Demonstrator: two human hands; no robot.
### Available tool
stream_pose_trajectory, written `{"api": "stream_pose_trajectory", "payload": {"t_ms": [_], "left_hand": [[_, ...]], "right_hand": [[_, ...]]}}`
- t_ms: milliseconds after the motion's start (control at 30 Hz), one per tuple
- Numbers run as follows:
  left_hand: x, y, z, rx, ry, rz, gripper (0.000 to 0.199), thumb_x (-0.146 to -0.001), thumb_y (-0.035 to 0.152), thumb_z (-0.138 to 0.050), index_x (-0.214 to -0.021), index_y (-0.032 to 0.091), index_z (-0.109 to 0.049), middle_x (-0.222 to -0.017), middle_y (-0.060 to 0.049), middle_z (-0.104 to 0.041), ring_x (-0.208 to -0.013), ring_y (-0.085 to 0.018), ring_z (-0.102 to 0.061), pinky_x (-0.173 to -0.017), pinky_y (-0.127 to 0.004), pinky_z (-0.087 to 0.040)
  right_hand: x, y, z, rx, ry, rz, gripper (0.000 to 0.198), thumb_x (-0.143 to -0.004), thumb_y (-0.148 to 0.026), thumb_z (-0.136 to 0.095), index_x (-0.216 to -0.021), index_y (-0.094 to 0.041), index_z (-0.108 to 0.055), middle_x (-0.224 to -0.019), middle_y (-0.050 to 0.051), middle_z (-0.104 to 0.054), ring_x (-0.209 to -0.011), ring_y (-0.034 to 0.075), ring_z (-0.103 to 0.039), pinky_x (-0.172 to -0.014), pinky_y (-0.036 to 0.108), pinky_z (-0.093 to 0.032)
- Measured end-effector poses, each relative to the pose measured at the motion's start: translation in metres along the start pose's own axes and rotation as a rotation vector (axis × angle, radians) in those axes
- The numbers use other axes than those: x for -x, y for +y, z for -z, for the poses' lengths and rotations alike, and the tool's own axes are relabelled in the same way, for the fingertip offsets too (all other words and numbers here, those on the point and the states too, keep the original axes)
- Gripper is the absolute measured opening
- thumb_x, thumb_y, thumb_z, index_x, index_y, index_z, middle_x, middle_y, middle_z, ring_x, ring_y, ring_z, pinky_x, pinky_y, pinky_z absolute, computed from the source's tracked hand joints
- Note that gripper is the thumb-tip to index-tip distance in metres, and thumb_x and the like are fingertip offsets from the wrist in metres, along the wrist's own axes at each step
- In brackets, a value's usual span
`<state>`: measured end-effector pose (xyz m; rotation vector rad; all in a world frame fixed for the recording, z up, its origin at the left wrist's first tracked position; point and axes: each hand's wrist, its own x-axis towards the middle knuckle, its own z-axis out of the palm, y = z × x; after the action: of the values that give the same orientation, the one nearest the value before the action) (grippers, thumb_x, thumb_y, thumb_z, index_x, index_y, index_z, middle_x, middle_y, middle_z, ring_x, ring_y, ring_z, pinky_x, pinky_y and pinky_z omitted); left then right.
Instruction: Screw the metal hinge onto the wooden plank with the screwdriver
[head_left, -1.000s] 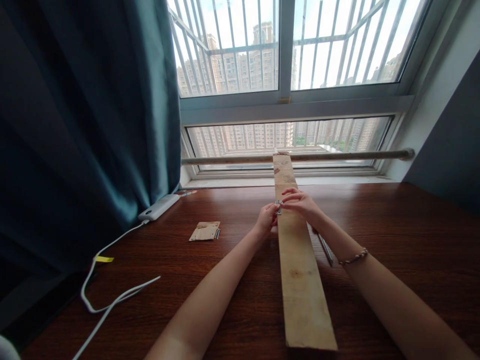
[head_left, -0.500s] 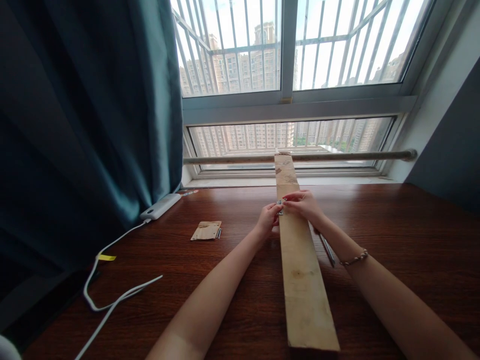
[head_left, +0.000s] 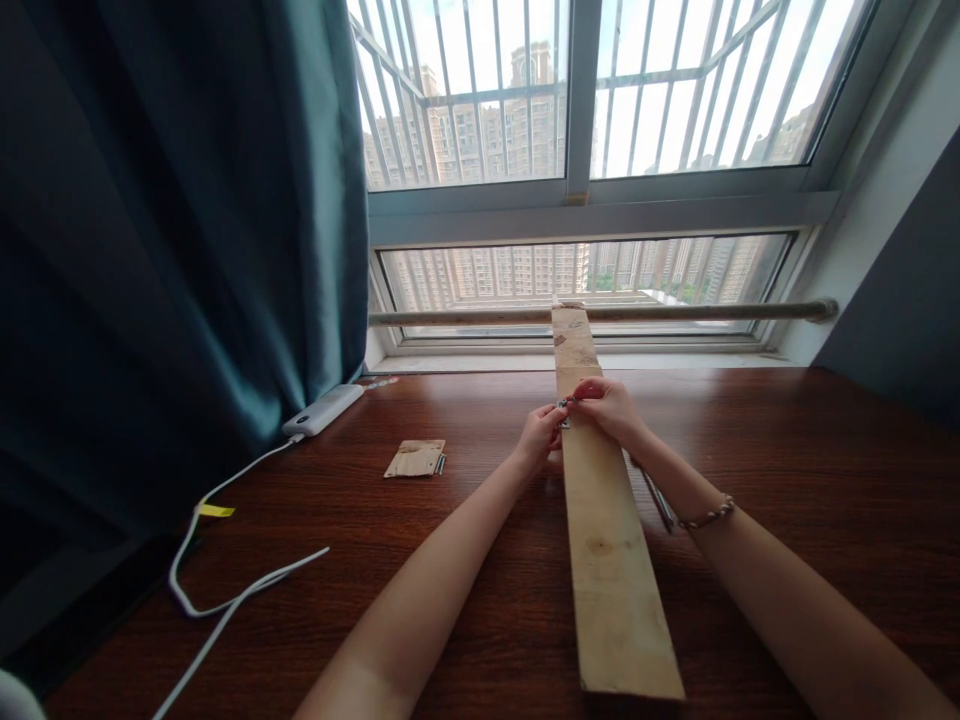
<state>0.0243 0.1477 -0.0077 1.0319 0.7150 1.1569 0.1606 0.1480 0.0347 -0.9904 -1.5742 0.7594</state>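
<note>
A long pale wooden plank [head_left: 611,560] lies lengthwise in front of me, its far end at the horizontal pipe by the window. At the plank's left edge, my left hand [head_left: 540,434] is closed on a small silvery metal fitting [head_left: 565,424], partly hidden by the fingers. My right hand [head_left: 609,410] rests over the plank, thumb and fingertips pinched together right beside the fitting. What the pinch holds is too small to make out. A thin metal tool [head_left: 658,498] lies right of the plank, partly covered by my right forearm.
On the brown tabletop [head_left: 795,500], a cardboard piece [head_left: 414,459] lies to the left with small metal screws or pins [head_left: 441,464] at its edge. A white device [head_left: 325,410] with a white cable [head_left: 247,590] sits by the curtain [head_left: 322,250]. A pipe [head_left: 705,313] crosses before the window.
The view has shifted very slightly. My right fingertips have moved a little at the fitting; my left hand keeps its hold and the plank stays put.
</note>
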Motion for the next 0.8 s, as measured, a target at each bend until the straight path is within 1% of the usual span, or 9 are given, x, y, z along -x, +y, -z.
{"api": "stream_pose_trajectory", "payload": {"t_ms": [200, 400, 600, 667, 800], "left_hand": [[0.0, 0.0, 0.0, -0.029, -0.01, -0.023, 0.022, -0.066, 0.034, -0.061, -0.075, 0.015, -0.056, -0.047, 0.008, -0.036, -0.033, -0.003, -0.025, -0.032, -0.02, -0.011], [0.002, 0.002, -0.002, -0.018, -0.012, -0.031, 0.025, -0.064, 0.035, -0.064, -0.075, 0.014, -0.057, -0.048, 0.008, -0.035, -0.035, -0.002, -0.025, -0.034, -0.019, -0.012], [0.002, 0.003, -0.002, -0.022, -0.009, -0.005, 0.031, -0.061, 0.037, -0.067, -0.079, 0.013, -0.059, -0.049, 0.007, -0.038, -0.036, -0.002, -0.027, -0.034, -0.019, -0.013], [0.002, 0.004, -0.002, -0.023, -0.003, 0.018, 0.034, -0.059, 0.037, -0.069, -0.081, 0.013, -0.06, -0.05, 0.007, -0.04, -0.036, -0.002, -0.03, -0.035, -0.018, -0.015], [0.005, 0.012, -0.002, -0.042, -0.004, 0.08, 0.039, -0.055, 0.037, -0.072, -0.084, 0.013, -0.061, -0.052, 0.005, -0.047, -0.04, -0.004, -0.04, -0.039, -0.018, -0.025]], "right_hand": [[-0.003, -0.004, 0.0, -0.096, -0.059, -0.07, 0.019, -0.055, -0.03, -0.071, -0.062, -0.017, -0.059, -0.069, 0.004, -0.068, -0.068, 0.019, -0.064, -0.062, 0.028, -0.049], [-0.002, -0.009, 0.0, -0.13, -0.052, -0.075, 0.019, -0.054, -0.029, -0.072, -0.062, -0.016, -0.061, -0.067, 0.003, -0.067, -0.064, 0.016, -0.062, -0.06, 0.026, -0.047], [-0.002, -0.009, 0.001, -0.12, -0.067, -0.069, 0.017, -0.055, -0.025, -0.071, -0.065, -0.016, -0.061, -0.067, 0.002, -0.067, -0.064, 0.015, -0.061, -0.061, 0.025, -0.046], [-0.002, -0.009, 0.002, -0.114, -0.08, -0.072, 0.017, -0.055, -0.025, -0.071, -0.065, -0.016, -0.061, -0.067, 0.002, -0.067, -0.064, 0.015, -0.061, -0.061, 0.025, -0.046], [-0.002, -0.008, 0.002, -0.109, -0.08, -0.081, 0.017, -0.054, -0.026, -0.071, -0.063, -0.016, -0.061, -0.064, 0.001, -0.066, -0.063, 0.015, -0.061, -0.06, 0.024, -0.046]]}}
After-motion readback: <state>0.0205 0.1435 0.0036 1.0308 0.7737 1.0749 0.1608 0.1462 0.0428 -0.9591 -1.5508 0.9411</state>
